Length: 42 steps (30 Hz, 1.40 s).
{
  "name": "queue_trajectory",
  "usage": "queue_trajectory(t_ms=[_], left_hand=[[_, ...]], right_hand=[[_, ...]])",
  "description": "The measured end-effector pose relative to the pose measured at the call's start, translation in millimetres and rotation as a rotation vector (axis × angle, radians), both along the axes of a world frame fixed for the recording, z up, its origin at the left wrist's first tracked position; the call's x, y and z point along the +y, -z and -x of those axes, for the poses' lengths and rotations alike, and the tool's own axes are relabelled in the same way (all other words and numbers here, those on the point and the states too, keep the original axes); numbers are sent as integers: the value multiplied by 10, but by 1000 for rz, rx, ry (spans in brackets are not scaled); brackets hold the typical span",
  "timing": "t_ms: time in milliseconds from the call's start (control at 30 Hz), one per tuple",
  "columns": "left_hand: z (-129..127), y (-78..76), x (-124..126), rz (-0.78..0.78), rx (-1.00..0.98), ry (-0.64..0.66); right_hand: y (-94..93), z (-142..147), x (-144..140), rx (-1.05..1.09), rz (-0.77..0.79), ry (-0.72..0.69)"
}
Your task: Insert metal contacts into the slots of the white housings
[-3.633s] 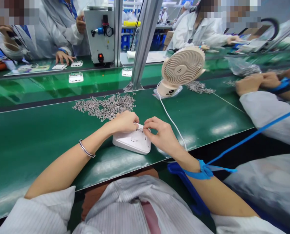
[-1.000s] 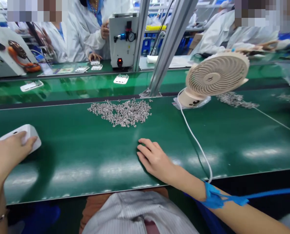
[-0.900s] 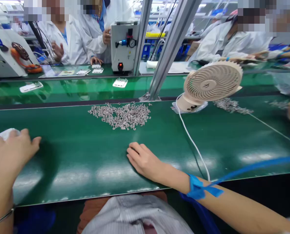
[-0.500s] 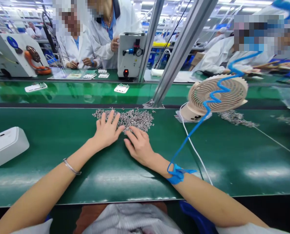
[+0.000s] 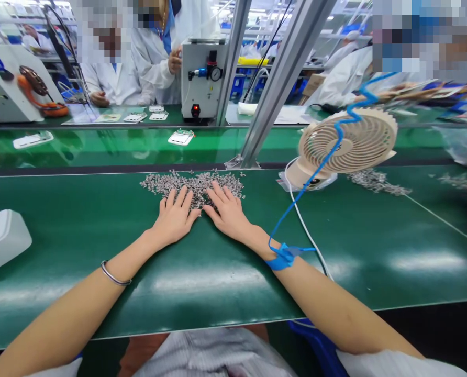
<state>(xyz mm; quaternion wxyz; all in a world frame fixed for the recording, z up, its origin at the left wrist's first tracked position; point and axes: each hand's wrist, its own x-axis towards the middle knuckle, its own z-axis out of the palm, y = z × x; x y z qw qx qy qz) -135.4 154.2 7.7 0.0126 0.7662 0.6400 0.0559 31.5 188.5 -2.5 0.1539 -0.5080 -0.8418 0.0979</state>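
nearest the camera, both forearms are laid across the green mat point(image 5: 100, 225); a metal bangle point(image 5: 114, 275) is worn on the left wrist, a blue strap point(image 5: 284, 257) w/ coiled blue cord point(image 5: 315, 167) on the right; the left hand point(image 5: 173, 219) is held flat, fingers spread, tips resting on the near edge of the pile of small metal parts point(image 5: 192, 183); the right hand point(image 5: 229, 212) is laid just beside it, also flat and spread, fingertips on the pile; nothing is pinched by either; a white housing point(image 5: 1, 241) is seen at the far left edge, well apart from the hands; a beige desk fan point(image 5: 347, 146) is set to the right; beyond, a conveyor point(image 5: 100, 146) w/ white units, a gauge box point(image 5: 200, 68) and co-workers in white coats are seen.
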Motion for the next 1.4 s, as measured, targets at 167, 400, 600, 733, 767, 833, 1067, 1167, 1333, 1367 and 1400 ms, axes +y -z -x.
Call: queue_trajectory(t_ms=[167, 400, 600, 733, 767, 833, 1067, 1167, 1333, 1367, 1400], left_hand=[[32, 47, -70, -40, 2, 19], [39, 40, -105, -147, 16, 73], [67, 78, -98, -245, 9, 131], [79, 76, -90, -284, -3, 180], [78, 71, -89, -288, -3, 192], [74, 61, -90, -287, 0, 222], [72, 67, -78, -263, -27, 377], [65, 66, -87, -269, -54, 403], [-8, 53, -182, -258, -69, 413], [-25, 54, -201, -249, -75, 422], [-39, 57, -215, -239, -85, 431]], right_hand=[[89, -35, -21, 113, -80, 10], [162, -63, 19, 439, -304, 121], [92, -110, 19, 629, -326, 274], [-26, -193, 16, 741, -243, 331], [-51, -223, 21, 781, -222, 354], [-89, -287, 36, 850, -192, 403], [-88, -325, 16, 840, -16, 312], [-37, -217, -48, 700, 51, 211], [28, -123, -79, 419, -35, 117], [31, -125, -74, 382, -42, 104], [30, -130, -69, 357, -46, 92]])
